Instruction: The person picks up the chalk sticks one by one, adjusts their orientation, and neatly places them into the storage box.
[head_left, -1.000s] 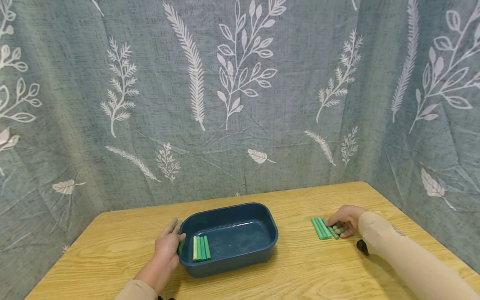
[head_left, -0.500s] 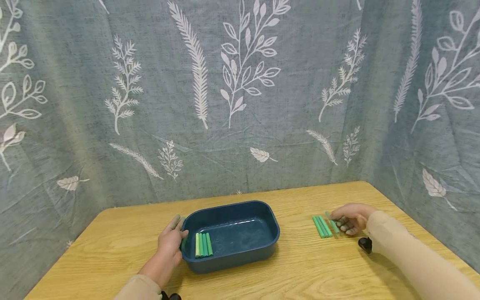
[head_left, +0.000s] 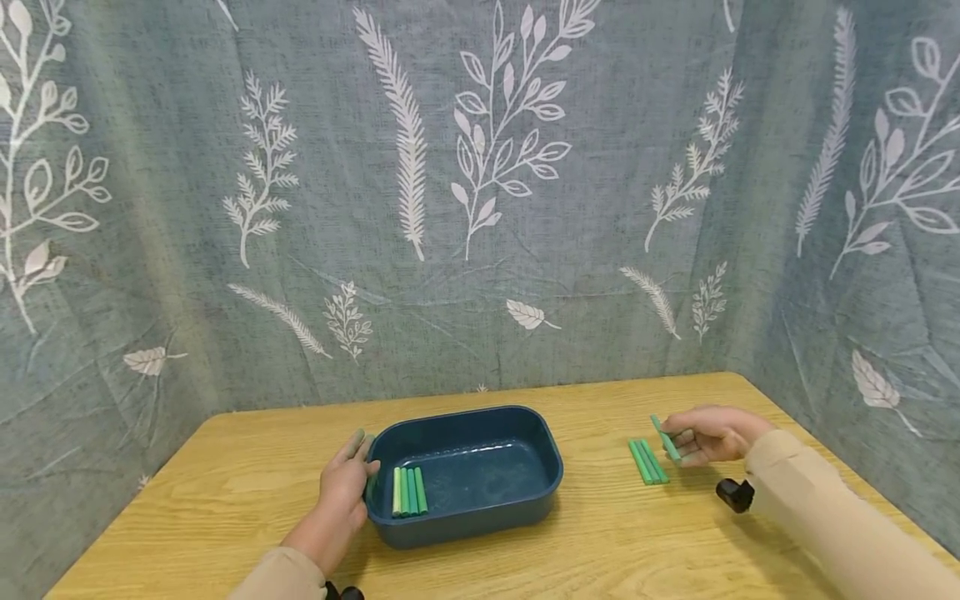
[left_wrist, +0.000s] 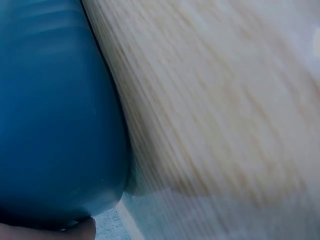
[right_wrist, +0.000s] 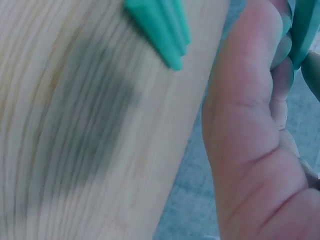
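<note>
Centrally, my head view shows a dark blue tray [head_left: 480, 521] on a wooden tabletop [head_left: 247, 462], a person's two bare hands at work to either side. The left hand [head_left: 343, 485] rests against the tray's left end, its fingers fairly straight along the outer wall and its thumb at the rim; I see no stick in it. My left wrist view, close on the tray's wall, shows part of a finger at the lower edge. Within the tray, at the left end, four sticks [head_left: 405, 492] lie side by side, the leftmost pale yellow, the others green.

At the right, well apart from the tray, the right hand [head_left: 708, 435] pinches a green stick [head_left: 671, 446] between thumb and fingers, closed to the stick's thickness. The stick is tilted and appears raised off the tabletop. Just left of it, three green sticks [head_left: 648, 462] lie parallel on the wood; my right wrist view catches their near ends. Both sleeves [head_left: 840, 508] are beige, with a black device [head_left: 735, 495] below the right wrist. Behind hangs a grey-blue curtain [head_left: 600, 208] patterned with white leaves.
</note>
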